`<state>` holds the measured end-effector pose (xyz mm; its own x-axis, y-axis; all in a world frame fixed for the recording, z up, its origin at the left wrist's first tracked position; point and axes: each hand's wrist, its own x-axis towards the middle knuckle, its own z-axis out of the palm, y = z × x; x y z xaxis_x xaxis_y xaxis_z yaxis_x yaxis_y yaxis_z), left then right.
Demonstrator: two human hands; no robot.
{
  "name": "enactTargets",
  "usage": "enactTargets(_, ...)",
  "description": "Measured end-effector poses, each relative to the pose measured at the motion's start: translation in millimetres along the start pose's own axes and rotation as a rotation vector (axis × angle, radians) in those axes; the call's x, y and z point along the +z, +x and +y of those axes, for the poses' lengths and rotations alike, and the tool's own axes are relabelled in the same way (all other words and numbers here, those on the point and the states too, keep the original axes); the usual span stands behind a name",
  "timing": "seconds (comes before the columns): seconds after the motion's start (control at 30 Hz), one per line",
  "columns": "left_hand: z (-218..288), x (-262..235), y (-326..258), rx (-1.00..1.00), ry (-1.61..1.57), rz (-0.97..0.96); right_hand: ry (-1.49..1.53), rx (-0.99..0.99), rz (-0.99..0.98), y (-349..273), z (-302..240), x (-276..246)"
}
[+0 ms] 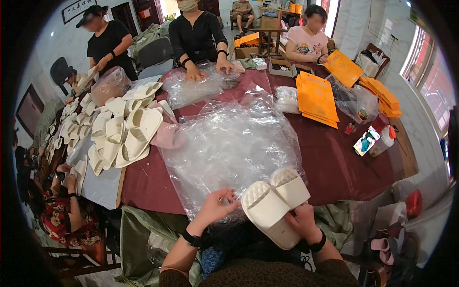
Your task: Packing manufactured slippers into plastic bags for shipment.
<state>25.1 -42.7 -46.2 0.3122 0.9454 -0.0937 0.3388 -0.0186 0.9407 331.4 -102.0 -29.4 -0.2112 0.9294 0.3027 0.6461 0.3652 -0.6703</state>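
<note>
My right hand grips a pair of cream slippers with quilted straps. They are held up, tilted, over the near edge of the table. Left of them, my left hand has its fingers curled in a pinch at the near edge of a clear plastic bag. This bag belongs to a wide, shiny pile of bags spread over the middle of the table. Part of the pile's near side is hidden behind the slippers and my left hand.
Many cream slippers are heaped on the left. Orange packets lie at the right, near a lit phone and a clear jar. The table has a dark red cloth. Across it, a co-worker's hands rest on more plastic bags.
</note>
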Motion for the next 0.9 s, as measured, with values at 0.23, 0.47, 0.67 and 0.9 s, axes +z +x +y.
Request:
enactTargets(0.23, 15.8, 0.9, 3.5, -0.113, 0.053, 0.075, -0.061, -0.041, 0.011, -3.1, 0.5, -4.0)
enactTargets(0.47, -11.2, -7.0, 10.1, 0.103, -0.024, 0.061, -0.117, -0.348, -0.163, 7.6, -24.4, 1.5)
enactTargets(0.67, 23.2, -18.2, -3.8, 0.309, 0.247, 0.018, -0.199, -0.304, -0.226, 21.7, -29.5, 7.6)
enactTargets(0.9, 34.5, -27.3, -10.8, 0.461, 0.379, 0.022, -0.168, -0.571, -0.056, 37.3, -37.6, 13.2)
